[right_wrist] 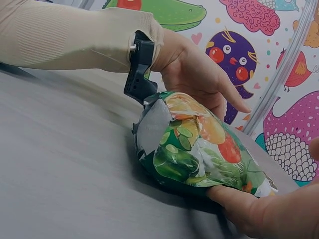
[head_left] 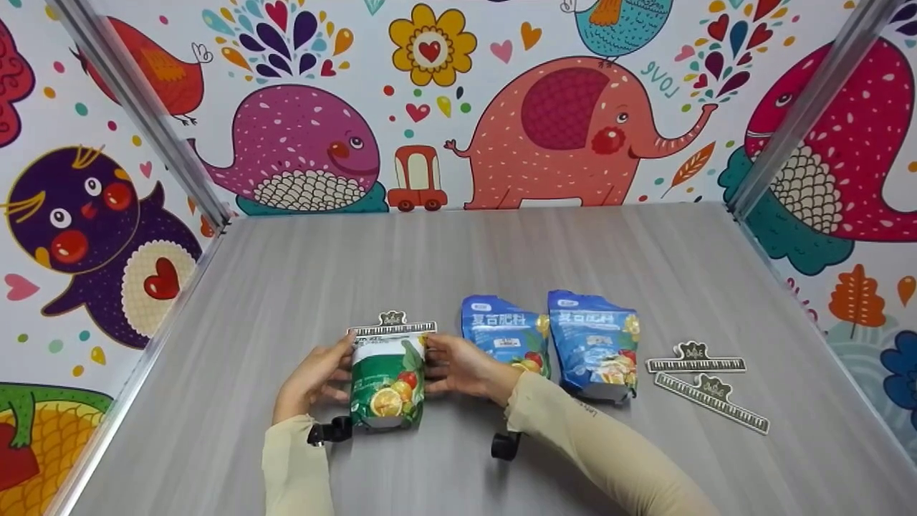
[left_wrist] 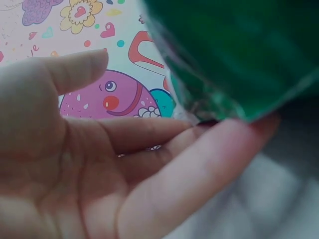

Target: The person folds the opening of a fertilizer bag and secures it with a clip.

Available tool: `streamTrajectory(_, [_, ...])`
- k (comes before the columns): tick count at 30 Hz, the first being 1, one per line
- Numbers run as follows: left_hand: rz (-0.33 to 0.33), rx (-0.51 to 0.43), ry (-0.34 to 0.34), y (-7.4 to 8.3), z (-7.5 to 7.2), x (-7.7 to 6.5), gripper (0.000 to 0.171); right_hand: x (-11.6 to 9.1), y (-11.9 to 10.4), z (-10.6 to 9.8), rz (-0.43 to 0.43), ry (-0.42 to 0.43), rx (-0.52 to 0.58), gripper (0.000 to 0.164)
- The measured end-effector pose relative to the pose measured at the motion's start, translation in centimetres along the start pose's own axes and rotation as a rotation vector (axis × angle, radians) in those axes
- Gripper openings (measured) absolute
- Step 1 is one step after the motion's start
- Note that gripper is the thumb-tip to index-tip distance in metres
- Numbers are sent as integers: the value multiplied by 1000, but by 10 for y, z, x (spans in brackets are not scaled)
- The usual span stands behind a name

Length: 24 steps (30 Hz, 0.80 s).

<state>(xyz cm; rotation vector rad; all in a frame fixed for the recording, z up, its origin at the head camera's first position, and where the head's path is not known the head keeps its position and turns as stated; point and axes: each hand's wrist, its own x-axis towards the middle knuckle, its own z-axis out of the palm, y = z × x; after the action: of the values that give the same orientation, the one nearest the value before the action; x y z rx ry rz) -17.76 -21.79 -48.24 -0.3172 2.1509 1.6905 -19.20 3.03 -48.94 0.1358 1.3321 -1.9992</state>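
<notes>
A green and white pouch (head_left: 387, 380) printed with fruit stands on the table in the head view. A piano-key bag clip (head_left: 392, 327) lies along its top edge. My left hand (head_left: 315, 376) is at the pouch's left side. In the left wrist view, the fingers of that hand (left_wrist: 149, 164) touch the lower edge of the green pouch (left_wrist: 239, 55), and the thumb stands away from it. My right hand (head_left: 466, 365) is at the right side, its fingertips by the pouch. A finger (right_wrist: 234, 199) touches the pouch (right_wrist: 199, 144) in the right wrist view.
Two blue pouches (head_left: 501, 333) (head_left: 594, 344) stand right of the green one, the nearer partly behind my right forearm. Two loose piano-key clips (head_left: 696, 358) (head_left: 713, 401) lie farther right. Patterned walls (head_left: 458, 21) border the grey table (head_left: 286, 265).
</notes>
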Motion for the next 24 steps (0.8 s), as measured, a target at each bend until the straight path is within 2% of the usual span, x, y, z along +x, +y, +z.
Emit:
streamTrajectory(11, [-12, 64, 17, 3, 1, -4, 65, -2, 0, 1, 4, 2, -2, 57])
streamTrajectory(16, [-20, 87, 23, 8, 1, -9, 68, -4, -2, 2, 8, -27, -36, 58])
streamTrajectory(24, [-14, 125, 35, 16, 1, -17, 68, -9, -4, 2, 12, -29, -53, 55])
